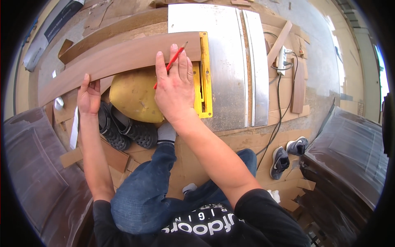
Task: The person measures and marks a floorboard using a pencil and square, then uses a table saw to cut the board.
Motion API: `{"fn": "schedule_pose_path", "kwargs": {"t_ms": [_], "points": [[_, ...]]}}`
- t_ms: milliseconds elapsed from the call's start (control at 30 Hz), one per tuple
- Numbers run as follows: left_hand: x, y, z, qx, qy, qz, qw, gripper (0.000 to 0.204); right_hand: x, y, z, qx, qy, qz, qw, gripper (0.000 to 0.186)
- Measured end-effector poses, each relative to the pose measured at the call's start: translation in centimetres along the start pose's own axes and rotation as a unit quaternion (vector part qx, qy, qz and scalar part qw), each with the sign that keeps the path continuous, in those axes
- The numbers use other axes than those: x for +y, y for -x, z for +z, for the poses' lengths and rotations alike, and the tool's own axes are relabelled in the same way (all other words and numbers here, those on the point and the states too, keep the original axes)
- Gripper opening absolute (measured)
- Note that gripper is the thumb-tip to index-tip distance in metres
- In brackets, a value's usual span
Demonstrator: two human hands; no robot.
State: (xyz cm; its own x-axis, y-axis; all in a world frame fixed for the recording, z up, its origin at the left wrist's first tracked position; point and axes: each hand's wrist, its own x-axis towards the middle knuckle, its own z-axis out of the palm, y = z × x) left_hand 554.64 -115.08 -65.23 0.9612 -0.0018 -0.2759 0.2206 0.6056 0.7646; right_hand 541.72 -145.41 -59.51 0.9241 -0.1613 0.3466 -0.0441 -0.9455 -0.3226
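Note:
A long brown wooden plank [119, 53] lies from the left across to a yellow slotted plate [207, 78] set at the left side of a silver metal table [226, 70]. My left hand [89, 98] grips the plank's near edge, thumb up at the wood and other fingers partly hidden beneath. My right hand [175, 84] rests palm down near the plank's right end, fingers stretched onto its face. A red pencil [173, 59] is tucked between those fingers, its tip pointing up and right. Below the plank sits a rounded yellow housing [133, 96], partly covered by my right hand.
A white power strip [282, 59] with black cables lies right of the table, beside wood offcuts [299, 86]. Dark clogs [140, 131] and grey sneakers [279, 162] stand on the cardboard-covered floor. Plastic-wrapped dark panels [41, 156] flank me on both sides.

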Motion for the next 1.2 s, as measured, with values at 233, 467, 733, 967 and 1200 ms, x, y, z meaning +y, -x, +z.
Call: {"fn": "schedule_pose_path", "kwargs": {"t_ms": [233, 467, 733, 967, 1200], "points": [[0.0, 0.2, -0.2, 0.006, 0.001, 0.001, 1.000, 0.040, -0.2, 0.2, -0.3, -0.005, -0.005, 0.004, 1.000, 0.054], [-0.1, 0.8, -0.4, 0.012, 0.002, -0.001, 1.000, 0.042, -0.1, 0.7, -0.2, -0.002, -0.012, 0.003, 1.000, 0.064], [0.0, 1.5, -0.2, 0.007, -0.002, 0.001, 1.000, 0.042, -0.3, 1.1, -0.6, -0.008, -0.004, 0.004, 1.000, 0.067], [-0.1, 1.9, -0.5, -0.003, -0.005, 0.001, 1.000, 0.036, -0.3, 1.5, -0.6, -0.007, -0.009, 0.007, 1.000, 0.068], [-0.2, 2.3, -0.4, -0.005, -0.005, 0.000, 1.000, 0.039, -0.4, 1.8, -1.1, -0.011, -0.015, 0.007, 1.000, 0.069]]}}
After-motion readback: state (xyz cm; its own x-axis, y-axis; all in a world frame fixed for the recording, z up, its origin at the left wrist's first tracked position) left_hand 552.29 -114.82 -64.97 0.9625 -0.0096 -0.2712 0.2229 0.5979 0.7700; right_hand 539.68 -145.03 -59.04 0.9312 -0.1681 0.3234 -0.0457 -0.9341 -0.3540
